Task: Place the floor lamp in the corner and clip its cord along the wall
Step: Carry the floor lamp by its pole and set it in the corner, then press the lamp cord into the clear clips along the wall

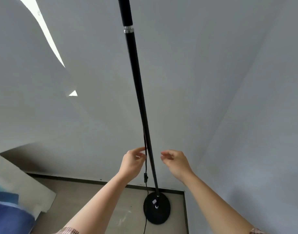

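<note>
**Lamp standing in corner; cord in left hand, clipping not begun**

The floor lamp (141,105) stands upright with its round black base (156,207) on the floor (101,196), close to where the far wall (77,115) meets the right wall (254,115). Judged placement: the first part of the task looks done, since the base sits flat and the pole rises free of both hands.

My left hand (132,162) is just left of the pole, fingers curled, thumb and fingertips pinching the cord (146,166) where it hangs beside the pole. I hold it there, I judge, to pull it away from the pole and find its run down to the floor. Below my grip the cord carries an inline switch (146,177), then drops behind the base and trails near along the floor.

My right hand (176,162) is just right of the pole, half open, fingers loosely bent, holding nothing and not touching the pole. It is placed to steady the pole if the cord tugs it.

No clips are visible in the frame. A bed edge (18,191) lies at near left.

Risk: pulling the cord sideways could tilt the lamp.
</note>
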Demonstrator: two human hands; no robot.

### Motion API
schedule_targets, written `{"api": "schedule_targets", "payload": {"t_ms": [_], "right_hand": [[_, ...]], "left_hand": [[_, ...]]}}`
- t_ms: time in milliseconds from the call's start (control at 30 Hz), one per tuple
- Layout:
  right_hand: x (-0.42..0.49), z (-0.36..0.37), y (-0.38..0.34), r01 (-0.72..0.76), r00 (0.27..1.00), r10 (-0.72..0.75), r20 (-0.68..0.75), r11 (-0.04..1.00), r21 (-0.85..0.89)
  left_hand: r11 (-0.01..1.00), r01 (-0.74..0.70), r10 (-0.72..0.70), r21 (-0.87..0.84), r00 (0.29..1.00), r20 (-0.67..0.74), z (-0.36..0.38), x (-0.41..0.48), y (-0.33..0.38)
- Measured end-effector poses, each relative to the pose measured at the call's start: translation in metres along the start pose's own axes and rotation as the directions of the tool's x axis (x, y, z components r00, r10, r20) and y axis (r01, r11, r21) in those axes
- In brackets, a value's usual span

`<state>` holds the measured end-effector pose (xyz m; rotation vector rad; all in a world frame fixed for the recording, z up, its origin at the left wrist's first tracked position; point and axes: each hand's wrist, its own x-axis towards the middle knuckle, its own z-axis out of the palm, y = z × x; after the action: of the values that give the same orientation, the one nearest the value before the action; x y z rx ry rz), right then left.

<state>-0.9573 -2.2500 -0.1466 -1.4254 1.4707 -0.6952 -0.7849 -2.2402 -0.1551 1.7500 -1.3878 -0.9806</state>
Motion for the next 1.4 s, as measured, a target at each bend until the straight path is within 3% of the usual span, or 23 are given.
{"api": "schedule_targets", "payload": {"t_ms": [267, 433, 533, 567, 633, 700, 767, 833, 900, 1000, 1100, 1167, 1233, 1300, 1367, 1400], "right_hand": [[0.041, 0.045, 0.081, -0.012, 0.999, 0.015, 0.045, 0.998, -0.057], [0.076, 0.069, 0.116, -0.111, 0.990, 0.091, 0.105, 0.972, 0.205], [0.091, 0.077, 0.129, -0.102, 0.984, 0.050, 0.170, 0.946, 0.309], [0.096, 0.080, 0.131, -0.046, 0.992, 0.011, 0.124, 0.959, 0.281], [0.101, 0.084, 0.134, 0.088, 0.991, -0.072, -0.111, 0.985, 0.145], [0.104, 0.085, 0.132, 0.191, 0.913, -0.179, -0.368, 0.982, -0.003], [0.105, 0.081, 0.130, 0.254, 0.788, -0.255, -0.561, 0.964, -0.081], [0.108, 0.070, 0.127, 0.236, 0.676, -0.210, -0.706, 0.970, -0.062], [0.113, 0.055, 0.125, 0.140, 0.611, -0.067, -0.789, 0.990, 0.024], [0.112, 0.028, 0.125, -0.013, 0.666, 0.039, -0.744, 0.999, 0.040], [0.096, 0.002, 0.115, 0.066, 0.786, 0.000, -0.618, 0.994, 0.085], [0.083, -0.015, 0.100, 0.107, 0.730, 0.009, -0.683, 0.986, 0.127], [0.065, -0.024, 0.084, 0.069, 0.696, 0.028, -0.717, 0.992, 0.106], [0.037, -0.020, 0.075, -0.007, 0.773, 0.092, -0.628, 0.991, 0.136], [0.006, -0.009, 0.079, -0.127, 0.846, 0.222, -0.485, 0.967, 0.220], [-0.008, -0.003, 0.085, -0.179, 0.863, 0.286, -0.416, 0.944, 0.277]], "left_hand": [[0.997, -0.061, 0.059, 0.044, 0.997, 0.058, 0.035, 0.039, -0.063], [0.946, -0.081, 0.135, -0.313, 0.979, 0.156, 0.039, 0.076, -0.070], [0.873, -0.056, 0.195, -0.485, 0.950, 0.243, 0.042, 0.090, -0.068], [0.848, -0.027, 0.203, -0.529, 0.939, 0.278, 0.043, 0.092, -0.066], [0.806, 0.040, 0.203, -0.591, 0.918, 0.340, 0.045, 0.095, -0.062], [0.776, 0.093, 0.195, -0.624, 0.905, 0.378, 0.047, 0.095, -0.058], [0.747, 0.125, 0.202, -0.653, 0.893, 0.402, 0.048, 0.094, -0.054], [0.729, 0.147, 0.212, -0.668, 0.880, 0.425, 0.045, 0.093, -0.051], [0.727, 0.158, 0.218, -0.668, 0.870, 0.443, 0.041, 0.090, -0.046], [0.750, 0.166, 0.201, -0.640, 0.865, 0.460, 0.037, 0.085, -0.041], [0.786, 0.149, 0.174, -0.599, 0.878, 0.447, 0.037, 0.073, -0.038], [0.765, 0.145, 0.117, -0.628, 0.927, 0.356, 0.040, 0.063, -0.042], [0.740, 0.168, -0.085, -0.651, 0.984, 0.156, 0.049, 0.049, -0.053], [0.723, 0.286, -0.371, -0.629, 0.929, -0.004, 0.060, 0.028, -0.069], [0.704, 0.459, -0.524, -0.542, 0.851, 0.041, 0.074, 0.001, -0.084], [0.721, 0.513, -0.523, -0.465, 0.844, 0.120, 0.081, -0.012, -0.089]]}}
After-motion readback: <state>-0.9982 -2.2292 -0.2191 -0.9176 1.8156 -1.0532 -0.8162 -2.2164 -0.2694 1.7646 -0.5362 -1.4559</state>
